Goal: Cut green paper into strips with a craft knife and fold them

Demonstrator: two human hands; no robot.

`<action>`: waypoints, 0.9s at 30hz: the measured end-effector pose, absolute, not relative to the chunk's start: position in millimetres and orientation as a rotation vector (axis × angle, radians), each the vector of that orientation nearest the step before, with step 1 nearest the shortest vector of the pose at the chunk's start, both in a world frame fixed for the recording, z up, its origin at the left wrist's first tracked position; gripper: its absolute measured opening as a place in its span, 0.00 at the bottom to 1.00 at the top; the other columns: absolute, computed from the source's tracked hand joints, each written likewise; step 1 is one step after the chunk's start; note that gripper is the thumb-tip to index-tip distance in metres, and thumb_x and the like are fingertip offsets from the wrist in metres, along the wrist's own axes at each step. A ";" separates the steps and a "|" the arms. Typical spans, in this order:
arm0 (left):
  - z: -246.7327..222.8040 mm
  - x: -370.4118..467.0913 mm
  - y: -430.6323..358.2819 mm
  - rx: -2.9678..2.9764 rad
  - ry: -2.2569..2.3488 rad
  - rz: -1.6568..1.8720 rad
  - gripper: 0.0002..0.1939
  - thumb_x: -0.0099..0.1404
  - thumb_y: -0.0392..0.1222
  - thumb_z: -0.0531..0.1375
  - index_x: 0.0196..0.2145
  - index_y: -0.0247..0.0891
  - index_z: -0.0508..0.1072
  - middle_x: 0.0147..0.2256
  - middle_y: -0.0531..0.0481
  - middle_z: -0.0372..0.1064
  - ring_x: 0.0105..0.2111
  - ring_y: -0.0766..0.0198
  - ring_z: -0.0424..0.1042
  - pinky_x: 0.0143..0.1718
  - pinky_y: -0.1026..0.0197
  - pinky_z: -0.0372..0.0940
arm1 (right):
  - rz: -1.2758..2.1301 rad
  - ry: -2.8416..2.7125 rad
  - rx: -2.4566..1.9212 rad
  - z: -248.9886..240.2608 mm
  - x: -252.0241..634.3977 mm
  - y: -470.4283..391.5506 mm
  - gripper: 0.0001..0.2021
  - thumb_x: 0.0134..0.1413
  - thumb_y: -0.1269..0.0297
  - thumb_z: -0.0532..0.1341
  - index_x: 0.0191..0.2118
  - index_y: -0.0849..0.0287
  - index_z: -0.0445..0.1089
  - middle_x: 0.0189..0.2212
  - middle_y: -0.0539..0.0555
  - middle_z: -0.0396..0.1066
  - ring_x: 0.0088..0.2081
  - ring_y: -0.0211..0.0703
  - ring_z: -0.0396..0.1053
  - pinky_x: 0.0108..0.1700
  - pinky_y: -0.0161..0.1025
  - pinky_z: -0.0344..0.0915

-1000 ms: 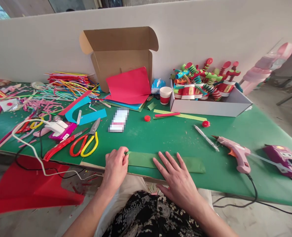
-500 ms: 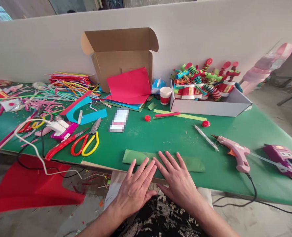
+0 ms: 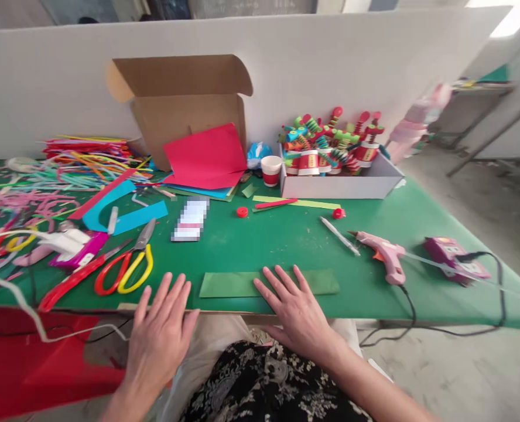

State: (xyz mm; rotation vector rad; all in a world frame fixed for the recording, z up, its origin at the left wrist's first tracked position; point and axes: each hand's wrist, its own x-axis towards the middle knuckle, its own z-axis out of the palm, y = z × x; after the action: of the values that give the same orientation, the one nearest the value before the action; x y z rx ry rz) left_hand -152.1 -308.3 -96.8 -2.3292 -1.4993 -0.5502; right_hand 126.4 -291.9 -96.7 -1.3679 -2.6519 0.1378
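Head view: the green paper strip (image 3: pixel 231 285) lay flat along the near edge of the green table (image 3: pixel 225 249), at twelve o'clock from my body. My right hand (image 3: pixel 299 313) was palm down, its outspread fingers lying across the strip. My left hand (image 3: pixel 161 334), fingers straight and slightly parted, was apart from it at eight o'clock; I couldn't tell whether it touched the table. From the strip, the scissors (image 3: pixel 141 241) lay near nine o'clock, the paper cup (image 3: pixel 271 179) stood at twelve, and the glue gun (image 3: pixel 389 253) lay near three.
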 end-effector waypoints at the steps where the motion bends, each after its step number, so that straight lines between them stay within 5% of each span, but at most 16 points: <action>1: -93.2 -144.9 -305.6 -2.351 -1.490 -0.601 0.31 0.73 0.42 0.48 0.70 0.38 0.47 0.62 0.37 0.63 0.66 0.46 0.55 0.64 0.38 0.48 | 0.162 -2.644 -1.375 -95.2 125.9 -292.8 0.39 0.59 0.43 0.59 0.70 0.55 0.50 0.70 0.59 0.48 0.69 0.61 0.46 0.68 0.65 0.39; 7: -103.3 -77.5 -294.2 -2.633 -1.159 -0.591 0.34 0.74 0.50 0.45 0.71 0.31 0.42 0.65 0.37 0.58 0.67 0.46 0.53 0.64 0.44 0.49 | 0.297 -2.588 -1.411 -84.8 124.3 -297.2 0.36 0.65 0.40 0.49 0.71 0.54 0.46 0.70 0.57 0.49 0.70 0.57 0.46 0.69 0.64 0.41; 14: -122.0 -80.9 -292.7 -2.554 -1.199 -0.510 0.40 0.72 0.61 0.40 0.70 0.28 0.41 0.63 0.30 0.60 0.62 0.43 0.61 0.61 0.43 0.54 | 0.338 -2.569 -1.395 -86.6 145.1 -300.3 0.35 0.64 0.43 0.53 0.70 0.58 0.51 0.70 0.58 0.48 0.71 0.56 0.43 0.71 0.58 0.38; 21: -118.0 -132.5 -295.9 -2.516 -1.252 -0.405 0.41 0.72 0.60 0.40 0.70 0.28 0.40 0.63 0.29 0.60 0.62 0.40 0.62 0.59 0.41 0.56 | 0.249 -2.530 -1.528 -89.7 198.0 -307.1 0.40 0.62 0.43 0.56 0.71 0.62 0.48 0.70 0.60 0.48 0.70 0.54 0.46 0.71 0.56 0.43; 27: -88.6 -102.0 -291.9 -2.483 -1.266 -0.363 0.43 0.71 0.64 0.39 0.70 0.27 0.41 0.62 0.31 0.62 0.64 0.40 0.58 0.62 0.37 0.50 | 0.116 -2.528 -1.525 -95.8 211.6 -312.6 0.43 0.60 0.40 0.55 0.71 0.65 0.47 0.69 0.63 0.50 0.69 0.57 0.48 0.69 0.58 0.48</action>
State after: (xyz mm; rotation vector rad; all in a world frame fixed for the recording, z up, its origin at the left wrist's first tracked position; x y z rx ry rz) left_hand -102.0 -291.9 -88.6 -2.4832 -1.2656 -0.3634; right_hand 211.6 -312.6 -95.8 -1.5249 -2.5279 0.1160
